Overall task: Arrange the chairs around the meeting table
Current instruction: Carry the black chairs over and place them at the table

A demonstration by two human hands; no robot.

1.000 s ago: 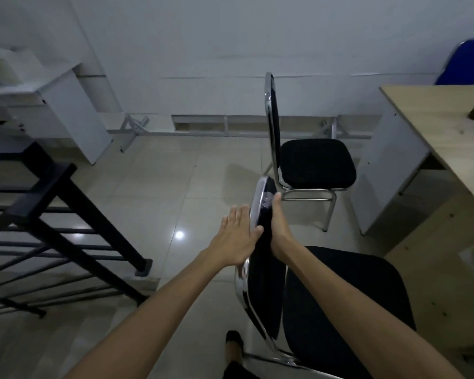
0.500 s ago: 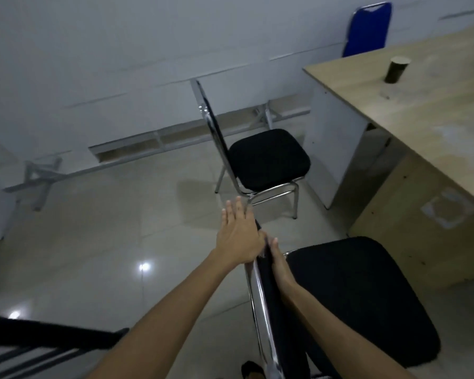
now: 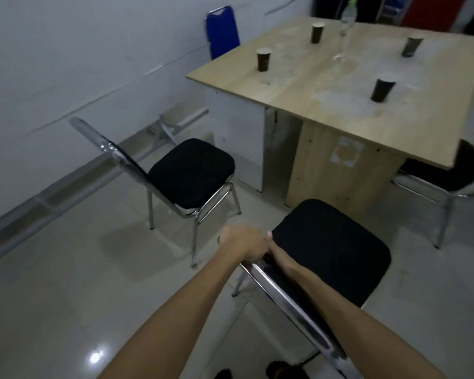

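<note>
1. Nearest the camera, both bare forearms reached forward to the top of the near chair's chrome backrest rail. The left hand was clenched over the end of the rail from the outer side; the right hand clasped the padded inner side, thumb up against the left hand's knuckles.
2. The near chair's black seat pointed toward the meeting table, its front edge just short of the table's wooden panel leg, not yet tucked under the top.
3. To the left, a wide stretch of pale tiled floor lay open between the held chair and the wall.
4. A second black chair stood a little farther on, to the left of the held one, its seat facing the table's white side panel with a narrow gap of floor between them.
5. At the right, a third black chair sat partly under the table's near corner edge.
6. On the tabletop stood four dark cups and a clear bottle.
7. Farthest off, a blue chair stood by the wall behind the table's far-left edge.
</note>
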